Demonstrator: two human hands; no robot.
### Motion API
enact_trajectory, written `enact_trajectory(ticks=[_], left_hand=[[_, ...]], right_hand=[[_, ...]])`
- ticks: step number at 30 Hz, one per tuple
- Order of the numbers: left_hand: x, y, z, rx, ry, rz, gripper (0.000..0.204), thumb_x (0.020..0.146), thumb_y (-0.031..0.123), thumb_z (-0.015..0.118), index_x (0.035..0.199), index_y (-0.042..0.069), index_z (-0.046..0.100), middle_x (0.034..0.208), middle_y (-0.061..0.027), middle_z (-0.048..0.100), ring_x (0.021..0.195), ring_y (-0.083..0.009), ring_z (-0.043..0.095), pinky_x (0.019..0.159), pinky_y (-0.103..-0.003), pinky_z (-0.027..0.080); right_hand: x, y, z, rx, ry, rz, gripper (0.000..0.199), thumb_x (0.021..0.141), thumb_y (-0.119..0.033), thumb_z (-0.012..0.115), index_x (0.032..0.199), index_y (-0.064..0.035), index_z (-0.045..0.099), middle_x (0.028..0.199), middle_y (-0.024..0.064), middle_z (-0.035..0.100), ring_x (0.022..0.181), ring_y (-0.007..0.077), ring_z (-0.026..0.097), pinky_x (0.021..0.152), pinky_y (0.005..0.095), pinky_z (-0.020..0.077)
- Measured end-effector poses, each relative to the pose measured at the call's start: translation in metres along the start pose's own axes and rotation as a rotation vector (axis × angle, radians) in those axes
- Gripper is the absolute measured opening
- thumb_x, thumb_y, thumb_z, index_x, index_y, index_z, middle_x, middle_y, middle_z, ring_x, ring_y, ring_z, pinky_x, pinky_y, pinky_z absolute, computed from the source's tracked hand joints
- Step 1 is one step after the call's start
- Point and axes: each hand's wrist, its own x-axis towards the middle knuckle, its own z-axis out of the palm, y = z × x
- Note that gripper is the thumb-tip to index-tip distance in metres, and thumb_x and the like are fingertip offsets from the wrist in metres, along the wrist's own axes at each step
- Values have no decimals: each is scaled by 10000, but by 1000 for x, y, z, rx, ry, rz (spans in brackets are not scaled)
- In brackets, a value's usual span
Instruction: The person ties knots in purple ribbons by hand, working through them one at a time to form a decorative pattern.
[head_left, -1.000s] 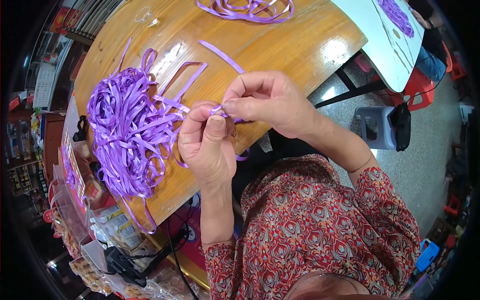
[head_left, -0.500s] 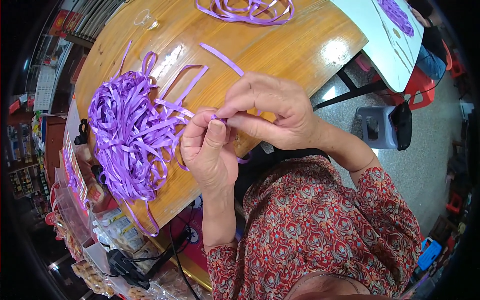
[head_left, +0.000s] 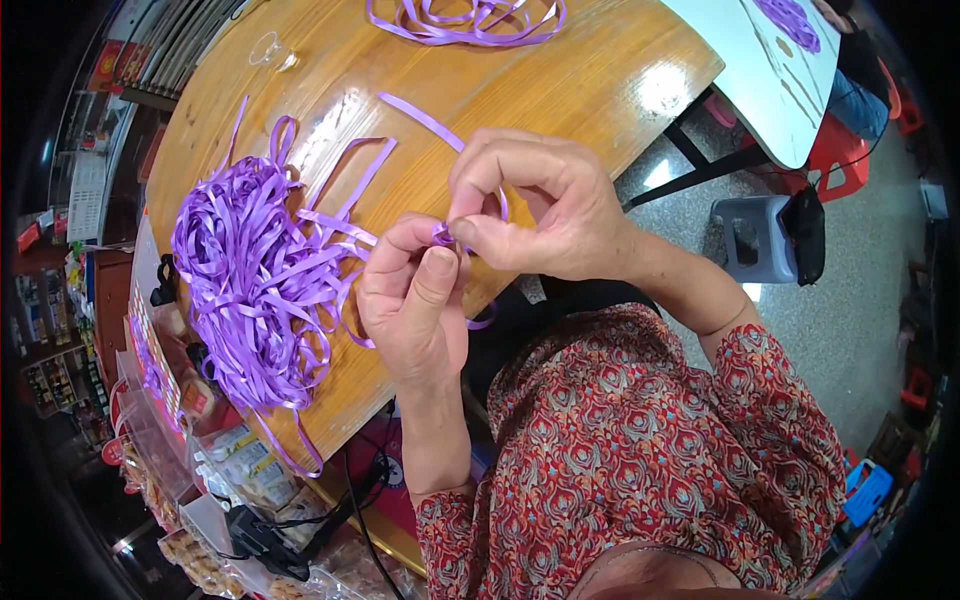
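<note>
1. the left hand (head_left: 412,300) is palm-up, its thumb and forefinger pinching a small folded bit of purple ribbon (head_left: 441,235); its other fingers are curled in behind.
2. the right hand (head_left: 550,205) comes in from the right, knuckles arched, with its thumb and forefinger closed at that same bit of ribbon, so the fingertips of both hands nearly meet. the exact shape of the fold is too small to tell.
3. just left of the left hand lies a big tangled pile of purple ribbon (head_left: 255,290), with loose strands reaching toward the wrist.
4. beyond the hands, a loose strip (head_left: 420,118) runs toward the right hand's knuckles; farther beyond them lies a looped coil (head_left: 470,41).
5. pile, strip and coil rest on a wooden table (head_left: 560,100), whose near edge passes below the hands.
6. beyond the hands and to their left is a small clear object (head_left: 270,50).
7. well to the right of the right hand are a grey stool (head_left: 750,240), a black bag (head_left: 804,240) against it, and a white tabletop (head_left: 765,90) farther off.
8. nearer the body than the hands is a red patterned shirt (head_left: 640,440).
</note>
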Motion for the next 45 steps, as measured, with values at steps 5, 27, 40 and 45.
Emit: enact_trajectory(ticks=[5, 27, 40, 45], left_hand=[[1, -1, -1, 75, -22, 25, 154, 833, -15, 625, 983, -29, 592, 901, -30, 578, 728, -61, 511, 626, -179, 389], [6, -6, -2, 53, 102, 2, 102, 817, 47, 680, 877, -24, 641, 770, -34, 621, 610, -64, 504, 561, -181, 383], [5, 3, -8, 287, 106, 64, 43, 801, -20, 664, 836, -28, 640, 743, -29, 599, 668, -81, 516, 633, -196, 396], [5, 7, -14, 231, 126, 33, 54, 801, 1, 674, 837, -22, 640, 743, -25, 597, 662, -71, 505, 619, -187, 385]], right_hand=[[-4, 11, -2, 184, 17, 100, 69, 793, 38, 616, 846, 13, 578, 863, 48, 549, 813, 98, 523, 719, 229, 423], [11, 9, -23, -609, -166, -619, 301, 712, -104, 717, 990, -11, 648, 851, 76, 596, 735, 221, 561, 653, 336, 427], [11, 8, -40, -633, -208, -571, 193, 700, -44, 724, 859, -21, 617, 775, 73, 557, 698, 233, 546, 637, 338, 424], [8, 6, -47, -529, -135, -459, 287, 715, -87, 746, 973, -12, 645, 836, 80, 603, 726, 236, 569, 661, 340, 439]])
